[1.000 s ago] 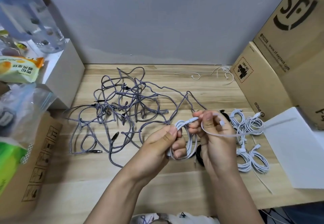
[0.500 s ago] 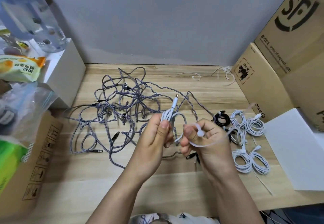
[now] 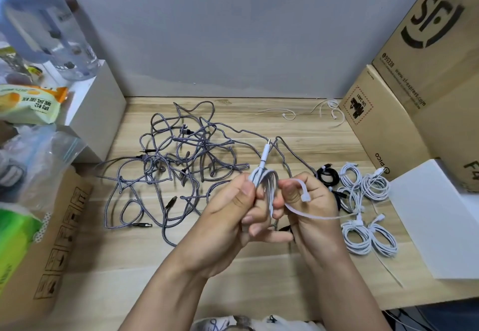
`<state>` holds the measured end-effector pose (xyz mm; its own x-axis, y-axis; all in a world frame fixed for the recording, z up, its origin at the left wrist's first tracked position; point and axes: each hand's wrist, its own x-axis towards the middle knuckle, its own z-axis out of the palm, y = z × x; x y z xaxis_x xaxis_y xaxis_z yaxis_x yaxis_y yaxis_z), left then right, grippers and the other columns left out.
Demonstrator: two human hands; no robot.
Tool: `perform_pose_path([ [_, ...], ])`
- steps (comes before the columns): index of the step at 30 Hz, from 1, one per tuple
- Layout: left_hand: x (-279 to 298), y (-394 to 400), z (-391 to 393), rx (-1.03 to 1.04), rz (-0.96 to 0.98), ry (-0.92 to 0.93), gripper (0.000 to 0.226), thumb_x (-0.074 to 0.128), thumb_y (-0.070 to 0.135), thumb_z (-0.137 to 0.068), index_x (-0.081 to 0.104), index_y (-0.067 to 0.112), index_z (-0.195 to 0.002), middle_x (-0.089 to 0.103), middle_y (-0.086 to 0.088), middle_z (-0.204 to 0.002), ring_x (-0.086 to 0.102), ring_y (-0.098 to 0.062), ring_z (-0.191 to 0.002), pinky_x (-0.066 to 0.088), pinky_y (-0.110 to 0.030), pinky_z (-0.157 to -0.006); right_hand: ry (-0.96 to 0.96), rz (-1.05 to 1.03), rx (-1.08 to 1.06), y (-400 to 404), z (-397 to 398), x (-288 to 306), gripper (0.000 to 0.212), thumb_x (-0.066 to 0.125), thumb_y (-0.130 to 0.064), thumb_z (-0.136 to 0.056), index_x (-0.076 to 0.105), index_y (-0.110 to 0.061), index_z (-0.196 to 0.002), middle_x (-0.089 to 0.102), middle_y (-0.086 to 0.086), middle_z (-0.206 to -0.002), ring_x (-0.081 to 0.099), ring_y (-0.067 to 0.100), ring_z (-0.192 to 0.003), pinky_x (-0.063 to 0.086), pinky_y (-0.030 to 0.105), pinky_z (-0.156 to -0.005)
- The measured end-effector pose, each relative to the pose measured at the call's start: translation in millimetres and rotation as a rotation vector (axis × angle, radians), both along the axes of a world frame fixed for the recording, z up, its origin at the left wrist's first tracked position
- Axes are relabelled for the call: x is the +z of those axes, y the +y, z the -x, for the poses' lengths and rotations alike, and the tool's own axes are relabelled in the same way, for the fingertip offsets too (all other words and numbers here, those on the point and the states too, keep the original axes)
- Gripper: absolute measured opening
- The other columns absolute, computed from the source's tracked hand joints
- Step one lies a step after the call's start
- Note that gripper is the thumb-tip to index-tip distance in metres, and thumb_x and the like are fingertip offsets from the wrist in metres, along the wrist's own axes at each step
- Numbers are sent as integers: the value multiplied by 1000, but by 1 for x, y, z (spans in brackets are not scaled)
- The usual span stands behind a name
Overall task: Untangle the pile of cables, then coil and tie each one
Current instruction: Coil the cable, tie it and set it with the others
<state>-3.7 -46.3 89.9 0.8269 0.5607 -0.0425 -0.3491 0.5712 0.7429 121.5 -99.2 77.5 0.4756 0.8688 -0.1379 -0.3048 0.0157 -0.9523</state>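
Observation:
My left hand (image 3: 238, 209) grips a coiled white cable (image 3: 264, 183) above the wooden desk (image 3: 233, 266); its plug end sticks up past my fingers. My right hand (image 3: 308, 201) holds a white cable tie (image 3: 300, 190) that loops over my thumb, and its tail runs off to the right. A tangle of grey braided cables (image 3: 181, 165) lies spread over the desk's left and middle. Several tied white coils (image 3: 368, 214) and a tied black coil (image 3: 328, 176) lie at the right.
Loose white ties (image 3: 329, 109) lie at the back near the wall. Cardboard boxes (image 3: 414, 92) stand at the right, with a white box (image 3: 435, 216) in front. A white shelf block (image 3: 96, 113), plastic bags and another cardboard box (image 3: 39, 240) crowd the left.
Both hands have risen and turned the white coil upright, so its plug now points up. The tie's head has moved onto my right thumb, and the black coil is uncovered.

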Motion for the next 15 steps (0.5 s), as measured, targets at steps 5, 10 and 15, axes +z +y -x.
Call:
perform_pose_path([
  [5,3,3,1,117,99,92,22,43,31,-86,42,10,-80,30,7,-50,26,-4,-40,35,-16,-37,-14,8,62,1,3,7,15,67,-22,-71,62,-8,-68,56,3,-49,48,13,-39,43,20,-44],
  [10,-1,7,8,131,-251,306,23,42,31,-87,40,11,-77,31,13,-50,20,-2,-40,19,-11,-39,-1,-21,81,0,6,13,23,71,-4,-72,54,-7,-87,54,3,-46,46,12,-33,40,18,-38],
  [15,5,7,12,48,-568,327,21,41,21,-92,42,7,-75,52,16,-54,31,-2,-46,27,-8,-45,-32,-44,227,-1,3,18,33,59,-5,-74,71,-24,-98,53,2,-45,47,12,-36,43,20,-39],
])
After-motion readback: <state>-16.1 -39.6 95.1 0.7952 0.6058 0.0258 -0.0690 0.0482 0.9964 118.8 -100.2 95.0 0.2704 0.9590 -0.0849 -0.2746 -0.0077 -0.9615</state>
